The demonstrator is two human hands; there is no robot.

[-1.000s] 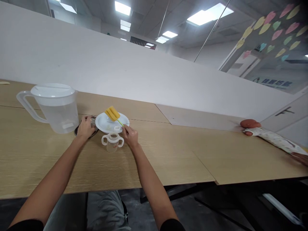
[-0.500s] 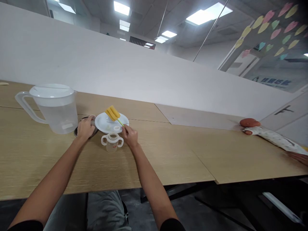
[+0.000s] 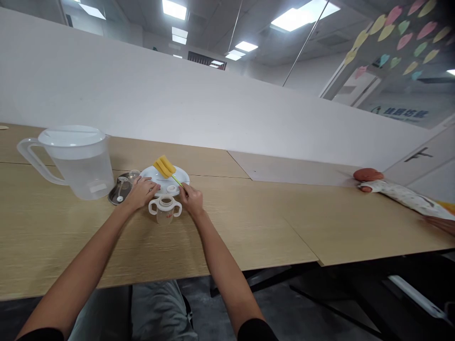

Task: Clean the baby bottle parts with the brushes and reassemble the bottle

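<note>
In my right hand [image 3: 192, 199] is the thin green handle of a yellow sponge brush [image 3: 165, 166], its head up over a white plate [image 3: 184, 175]. My left hand [image 3: 141, 192] is at the plate's left rim, fingers stretched over it and somewhat apart; I see nothing held in them. A white ring-shaped cap [image 3: 172, 189] lies on the plate's near side. Directly in front of the plate stands a two-handled baby bottle [image 3: 165, 210], upright with its top uncovered. Left of my left hand, a round metal dish [image 3: 114, 194] holds a straw piece [image 3: 121, 189] and a clear dome-shaped cover [image 3: 134, 174].
A large translucent lidded pitcher [image 3: 88, 166] stands at the left, beside the metal dish. A white wall [image 3: 213, 113] runs behind the table [image 3: 249, 218]. At the far right lies a long white patterned cloth thing [image 3: 401, 196] with brown ends.
My left hand has moved right from the metal dish to the plate's edge, uncovering the parts in the dish. My right hand keeps the sponge brush in nearly the same place.
</note>
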